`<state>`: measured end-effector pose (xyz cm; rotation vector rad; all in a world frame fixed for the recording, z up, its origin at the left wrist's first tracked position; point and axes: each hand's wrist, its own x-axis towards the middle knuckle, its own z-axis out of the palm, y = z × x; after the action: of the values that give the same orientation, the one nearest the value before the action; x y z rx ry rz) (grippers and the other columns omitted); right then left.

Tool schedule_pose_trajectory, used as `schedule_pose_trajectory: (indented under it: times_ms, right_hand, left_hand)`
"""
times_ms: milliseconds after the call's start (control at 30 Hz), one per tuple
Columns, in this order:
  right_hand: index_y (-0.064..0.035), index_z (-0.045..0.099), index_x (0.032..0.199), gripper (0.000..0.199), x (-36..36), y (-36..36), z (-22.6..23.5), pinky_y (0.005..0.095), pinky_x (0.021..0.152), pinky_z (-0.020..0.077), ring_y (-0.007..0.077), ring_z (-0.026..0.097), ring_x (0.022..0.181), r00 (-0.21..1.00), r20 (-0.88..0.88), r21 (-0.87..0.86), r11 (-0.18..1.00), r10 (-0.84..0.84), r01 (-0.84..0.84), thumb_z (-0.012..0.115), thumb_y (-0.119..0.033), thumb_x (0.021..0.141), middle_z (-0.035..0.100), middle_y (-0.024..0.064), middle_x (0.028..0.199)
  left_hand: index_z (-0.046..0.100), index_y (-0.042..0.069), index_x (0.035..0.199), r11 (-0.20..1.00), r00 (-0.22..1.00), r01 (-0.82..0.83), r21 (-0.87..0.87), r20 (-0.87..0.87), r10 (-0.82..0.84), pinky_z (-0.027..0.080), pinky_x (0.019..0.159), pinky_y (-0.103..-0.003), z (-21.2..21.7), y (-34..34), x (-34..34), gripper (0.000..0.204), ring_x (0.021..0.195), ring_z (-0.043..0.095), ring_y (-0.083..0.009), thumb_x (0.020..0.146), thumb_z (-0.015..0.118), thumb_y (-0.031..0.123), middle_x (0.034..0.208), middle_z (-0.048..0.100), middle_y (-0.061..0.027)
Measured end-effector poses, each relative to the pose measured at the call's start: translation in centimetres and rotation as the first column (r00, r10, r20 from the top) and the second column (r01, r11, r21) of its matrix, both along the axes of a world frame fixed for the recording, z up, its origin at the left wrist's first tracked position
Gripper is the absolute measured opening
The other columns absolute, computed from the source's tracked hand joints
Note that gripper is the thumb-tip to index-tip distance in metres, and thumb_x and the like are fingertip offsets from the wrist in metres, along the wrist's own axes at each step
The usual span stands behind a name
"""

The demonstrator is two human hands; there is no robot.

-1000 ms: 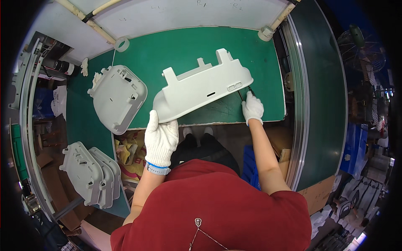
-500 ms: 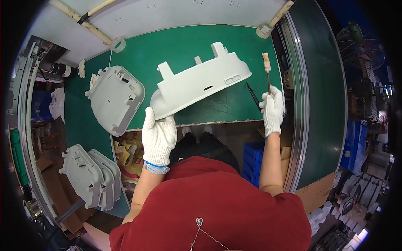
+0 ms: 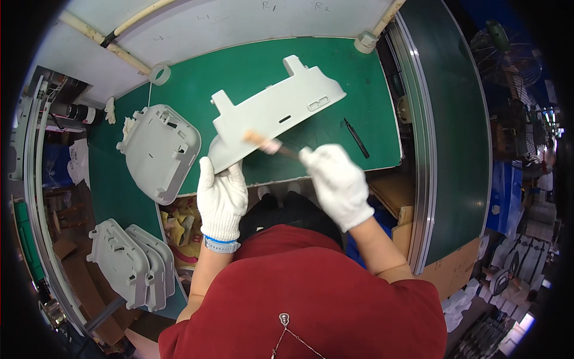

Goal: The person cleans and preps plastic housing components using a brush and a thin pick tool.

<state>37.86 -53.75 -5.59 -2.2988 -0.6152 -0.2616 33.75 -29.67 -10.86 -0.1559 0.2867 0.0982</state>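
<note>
My left hand [image 3: 223,200], in a white knit glove, grips the near left corner of a light grey plastic housing [image 3: 257,113], thumb on its outer face. The housing lies tilted across the green table, with tabs sticking up along its far edge. Closed round a thin dark stick, my gloved right hand [image 3: 339,186] is blurred by motion. Pinkish-tan wadding [image 3: 263,142] wraps the stick's tip, which is over the housing's lower left face; whether it touches cannot be told. A black pen-like tool [image 3: 357,138] lies to the right of the housing.
Another grey housing [image 3: 160,152] lies on the table's left side, with several more stacked [image 3: 122,263] at lower left. A tape roll [image 3: 159,73] is by the white back wall. Metal rails [image 3: 427,143] run along the right. An open box [image 3: 182,230] sits below the table edge.
My right hand has swung left and inward from the table's right side, bringing the wadded tip from upright over to the housing. My left hand keeps its hold on the housing corner.
</note>
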Motion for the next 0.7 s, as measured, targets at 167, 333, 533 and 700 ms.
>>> schedule_pose_trajectory:
  times_ms: [167,333,533,700]
  right_hand:
    - [-0.0124,0.072,0.113,0.021,2.2,-2.7,-1.3,0.0352,0.064,0.0532,0.0246,0.065,0.073,0.968,-0.026,0.023,0.968,-0.249,0.250,0.066,-0.004,0.095,0.062,0.0084,0.094]
    - [-0.0146,0.069,0.118,0.029,-1.2,1.7,0.2,0.0379,0.059,0.0542,0.0247,0.066,0.073,0.997,0.030,-0.037,0.997,0.068,-0.067,0.064,-0.010,0.090,0.060,0.0057,0.097]
    - [-0.0147,0.072,0.112,0.021,1.9,-1.0,-1.4,0.0367,0.060,0.0524,0.0271,0.065,0.072,0.996,0.059,0.087,0.994,-0.071,0.066,0.067,-0.007,0.093,0.062,0.0071,0.093]
    - [-0.0090,0.073,0.113,0.023,-0.1,0.8,0.8,0.0314,0.063,0.0522,0.0224,0.063,0.071,1.000,-0.016,-0.023,1.000,-0.017,0.016,0.069,-0.002,0.091,0.062,0.0083,0.091]
  left_hand:
    - [0.045,-0.009,0.142,1.000,1.000,-0.001,-0.013,0.026,0.001,0.053,0.113,-0.045,0.4,-0.6,0.2,0.045,0.139,0.048,-0.0387,0.109,0.051,0.021,0.147,0.051,-0.0238]
    - [0.045,-0.008,0.143,0.990,0.998,0.058,0.128,-0.017,-0.056,0.060,0.104,-0.040,-0.7,0.4,0.2,0.046,0.136,0.051,-0.0380,0.108,0.052,0.021,0.144,0.054,-0.0244]
    - [0.048,-0.010,0.138,1.000,1.000,-0.023,0.018,0.002,0.023,0.052,0.114,-0.043,0.8,-0.5,0.6,0.041,0.138,0.049,-0.0370,0.109,0.052,0.018,0.144,0.054,-0.0239]
    - [0.050,-0.010,0.135,0.999,0.999,-0.046,0.022,0.019,0.046,0.053,0.111,-0.043,0.3,-0.8,0.6,0.039,0.133,0.054,-0.0353,0.108,0.053,0.018,0.140,0.056,-0.0232]
